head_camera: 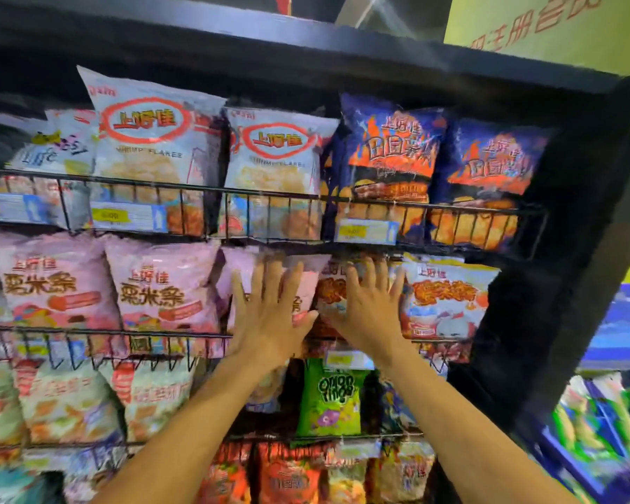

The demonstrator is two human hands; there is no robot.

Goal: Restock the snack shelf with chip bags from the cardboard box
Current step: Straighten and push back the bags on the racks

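Observation:
Both my hands are raised to the second wire shelf of the snack rack. My left hand lies flat, fingers spread, on a pink chip bag. My right hand presses flat on an orange-and-white chip bag beside it. Neither hand grips anything. More pink bags stand to the left and an orange-lettered bag to the right. The cardboard box is out of view.
White shrimp-flake bags and dark blue flame bags fill the top shelf. A green onion-ring bag stands on the shelf below my hands. The rack's black side panel rises on the right, with another display beyond it.

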